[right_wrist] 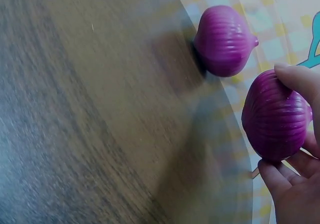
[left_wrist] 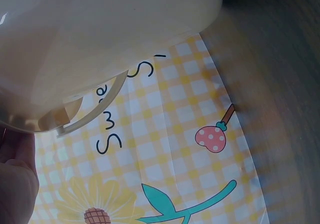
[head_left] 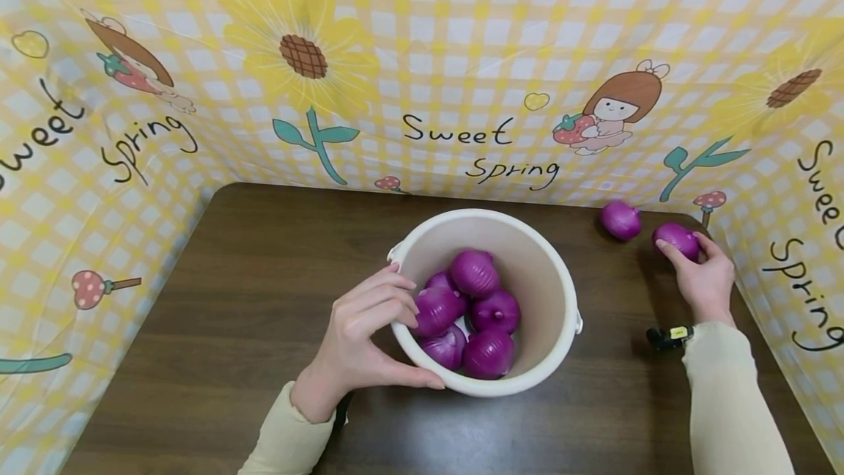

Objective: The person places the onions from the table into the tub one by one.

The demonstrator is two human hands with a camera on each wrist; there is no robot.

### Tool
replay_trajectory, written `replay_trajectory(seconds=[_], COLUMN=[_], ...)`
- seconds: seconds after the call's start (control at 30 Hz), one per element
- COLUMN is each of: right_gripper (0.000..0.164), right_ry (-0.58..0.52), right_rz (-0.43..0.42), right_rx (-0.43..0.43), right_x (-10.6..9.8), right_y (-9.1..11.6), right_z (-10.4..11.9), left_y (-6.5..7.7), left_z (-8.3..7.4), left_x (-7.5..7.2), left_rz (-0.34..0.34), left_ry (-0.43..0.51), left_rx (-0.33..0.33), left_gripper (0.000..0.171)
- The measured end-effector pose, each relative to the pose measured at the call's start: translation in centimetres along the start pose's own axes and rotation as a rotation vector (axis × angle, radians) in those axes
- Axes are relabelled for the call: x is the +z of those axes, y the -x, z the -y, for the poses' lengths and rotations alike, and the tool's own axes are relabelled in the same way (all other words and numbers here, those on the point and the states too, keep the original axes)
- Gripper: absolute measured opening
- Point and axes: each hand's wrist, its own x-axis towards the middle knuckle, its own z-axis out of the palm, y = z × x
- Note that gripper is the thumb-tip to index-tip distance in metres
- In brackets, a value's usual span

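Observation:
A cream bucket (head_left: 565,270) stands on the table, with several purple onions (head_left: 475,273) piled inside. My left hand (head_left: 359,332) grips its near-left rim, fingers bent over the edge and thumb along the front. From the left wrist view, the bucket's outer wall (left_wrist: 115,29) fills the top and part of the hand (left_wrist: 17,184) shows at the lower left. At the far right corner my right hand (head_left: 708,277) holds a purple onion (head_left: 675,240) between thumb and fingers. Another onion (head_left: 620,221) lies just left of it, seen also in the right wrist view (right_wrist: 225,41).
Yellow checked cloth (head_left: 435,42) with printed flowers and lettering rises behind the dark wooden table (head_left: 264,262) and along both sides. The bucket's handle (left_wrist: 97,111) hangs down its outside. A black strap device (head_left: 669,337) sits at the right wrist.

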Motion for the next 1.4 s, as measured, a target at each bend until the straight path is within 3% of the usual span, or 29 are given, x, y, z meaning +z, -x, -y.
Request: replay_trajectory(seconds=[0.6, 1.4], right_gripper=[0.089, 0.079], right_ry=[-0.052, -0.151], right_rz=[-0.028, -0.060], right_rx=[0.012, -0.022], right_x=[0.3, 1.0], right_y=[1.8, 4.9], right_z=[1.4, 2.6], left_y=[0.1, -0.1], left_z=[0.0, 0.0], left_x=[-0.2, -0.1], left_rz=[-0.002, -0.001], left_ry=[-0.007, -0.009], left_rx=[0.001, -0.002], left_gripper=[0.060, 0.060])
